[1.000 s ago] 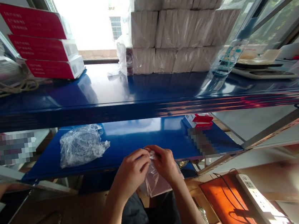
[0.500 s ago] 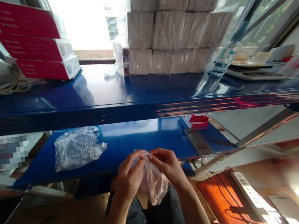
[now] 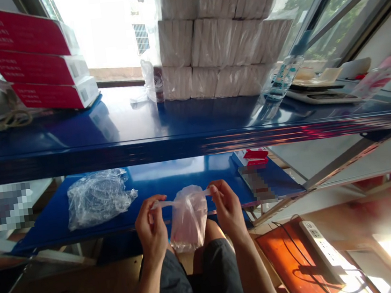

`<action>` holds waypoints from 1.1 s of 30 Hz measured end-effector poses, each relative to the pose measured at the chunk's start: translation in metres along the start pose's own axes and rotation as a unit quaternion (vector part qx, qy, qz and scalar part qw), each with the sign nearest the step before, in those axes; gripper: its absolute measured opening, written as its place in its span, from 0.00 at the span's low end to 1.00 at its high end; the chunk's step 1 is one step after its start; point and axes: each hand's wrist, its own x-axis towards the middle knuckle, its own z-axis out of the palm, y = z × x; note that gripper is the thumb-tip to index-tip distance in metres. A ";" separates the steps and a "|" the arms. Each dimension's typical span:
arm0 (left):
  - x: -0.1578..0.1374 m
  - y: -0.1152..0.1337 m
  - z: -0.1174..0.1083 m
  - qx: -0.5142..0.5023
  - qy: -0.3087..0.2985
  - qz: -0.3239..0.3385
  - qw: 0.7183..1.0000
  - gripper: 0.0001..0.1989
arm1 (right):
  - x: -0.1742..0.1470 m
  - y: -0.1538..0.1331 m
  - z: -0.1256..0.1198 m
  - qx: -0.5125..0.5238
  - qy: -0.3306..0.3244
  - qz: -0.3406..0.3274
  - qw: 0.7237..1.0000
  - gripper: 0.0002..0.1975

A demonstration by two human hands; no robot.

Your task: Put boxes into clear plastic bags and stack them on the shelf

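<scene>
Left hand and right hand have drawn apart since the previous frame; plastic bag now between them.
Fingers closed on both sides, each set pinching one strip at the bag's gathered top. Bag hangs by the near edge of the blue lower shelf; crumpled clear plastic lies on its left.

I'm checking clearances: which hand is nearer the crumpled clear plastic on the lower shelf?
The left hand. It is just right of the crumpled clear plastic, apart from it; the right hand is farther right, beyond the bag held between them.
</scene>
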 end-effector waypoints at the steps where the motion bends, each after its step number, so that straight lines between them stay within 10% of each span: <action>1: 0.002 -0.002 -0.002 -0.009 0.021 -0.023 0.999 0.10 | 0.002 0.005 -0.005 -0.023 0.026 -0.001 0.999 0.19; 7: 0.007 -0.013 -0.011 -0.031 0.031 -0.076 0.996 0.13 | 0.010 0.033 -0.008 -0.002 0.049 0.042 0.998 0.21; 15: -0.004 -0.059 0.030 -0.181 -0.002 -0.288 0.940 0.28 | 0.002 0.081 0.049 0.202 -0.045 0.260 0.943 0.24; 21: -0.016 -0.083 0.043 -0.061 -0.060 -0.216 0.973 0.19 | 0.001 0.101 0.061 0.101 -0.076 0.214 0.969 0.44; 26: -0.017 -0.085 0.047 -0.067 0.028 -0.142 0.987 0.24 | 0.003 0.092 0.070 0.128 -0.051 0.145 0.980 0.37; 33: -0.017 -0.076 0.040 -0.065 -0.019 -0.100 0.993 0.21 | -0.006 0.087 0.084 0.179 -0.046 0.124 0.975 0.36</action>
